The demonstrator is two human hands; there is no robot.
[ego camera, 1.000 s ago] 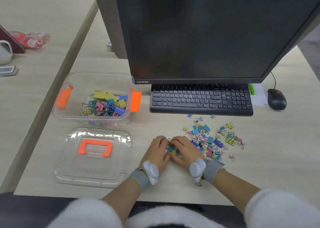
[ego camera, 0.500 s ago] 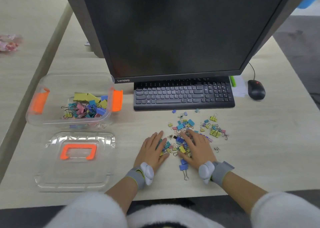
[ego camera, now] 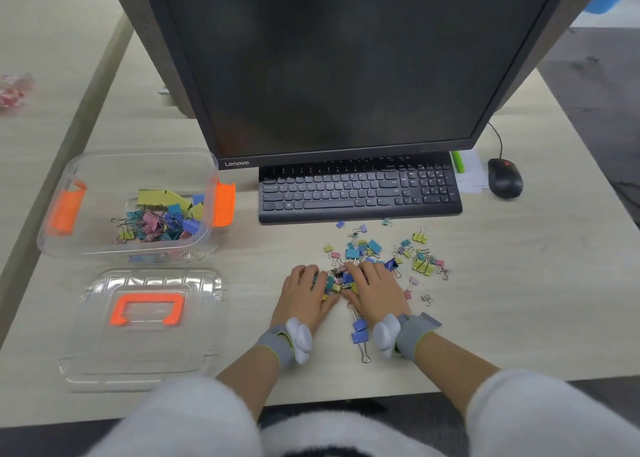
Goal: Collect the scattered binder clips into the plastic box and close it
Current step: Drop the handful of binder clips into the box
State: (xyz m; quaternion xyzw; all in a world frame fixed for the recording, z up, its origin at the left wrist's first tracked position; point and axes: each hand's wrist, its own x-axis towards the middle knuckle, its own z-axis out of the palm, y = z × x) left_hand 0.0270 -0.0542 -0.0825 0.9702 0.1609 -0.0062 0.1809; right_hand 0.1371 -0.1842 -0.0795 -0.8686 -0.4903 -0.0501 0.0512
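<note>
Coloured binder clips [ego camera: 384, 252] lie scattered on the desk in front of the keyboard. My left hand [ego camera: 303, 293] and my right hand [ego camera: 375, 292] press together around a bunch of clips [ego camera: 334, 281], fingers curled over it. Two blue clips [ego camera: 360, 332] lie between my wrists. The clear plastic box [ego camera: 86, 245] with orange latches stands open at the left, with several clips [ego camera: 159, 219] inside. Its clear lid [ego camera: 145, 321] with an orange handle lies flat just in front of the box.
A black keyboard [ego camera: 360, 189] and a dark monitor [ego camera: 339, 61] stand behind the clips. A black mouse [ego camera: 505, 177] and a paper note [ego camera: 469, 172] sit at the right. The desk's front edge runs just behind my forearms. A second desk adjoins on the left.
My hands, spread flat over the clips half a second ago, have drawn together and curled around a bunch. The camera view has shifted slightly.
</note>
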